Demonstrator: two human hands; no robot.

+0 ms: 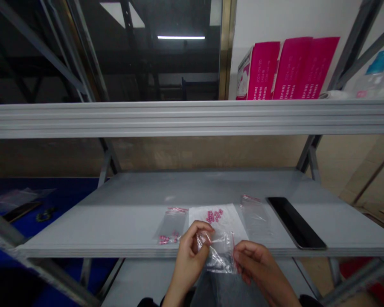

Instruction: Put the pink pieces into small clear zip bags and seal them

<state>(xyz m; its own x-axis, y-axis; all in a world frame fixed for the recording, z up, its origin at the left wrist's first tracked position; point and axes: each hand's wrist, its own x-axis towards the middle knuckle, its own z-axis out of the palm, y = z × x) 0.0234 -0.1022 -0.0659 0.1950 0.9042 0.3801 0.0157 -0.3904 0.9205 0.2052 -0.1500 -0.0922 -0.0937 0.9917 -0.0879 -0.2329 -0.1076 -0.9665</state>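
Observation:
Between my two hands, just off the shelf's front edge, is a clear zip bag [222, 256] with a red strip along its right side. My left hand [192, 251] pinches the bag's left part, fingers curled over it. At the red strip, the fingertips of my right hand [256, 262] are closed on the bag. Beyond the hands lies a white paper sheet [233, 219] bearing a cluster of small pink beads [213, 215]. Left of the sheet, another zip bag [173, 222] has pink pieces near its lower end. A flat clear zip bag [257, 217] rests to the right.
A dark phone or tablet [296, 221] lies on the grey shelf [131, 204] at right. Across the view runs a metal rail [179, 119], with pink boxes [291, 70] and a blue-topped bottle [373, 74] above it. At left, a blue surface [73, 187] holds plastic bags.

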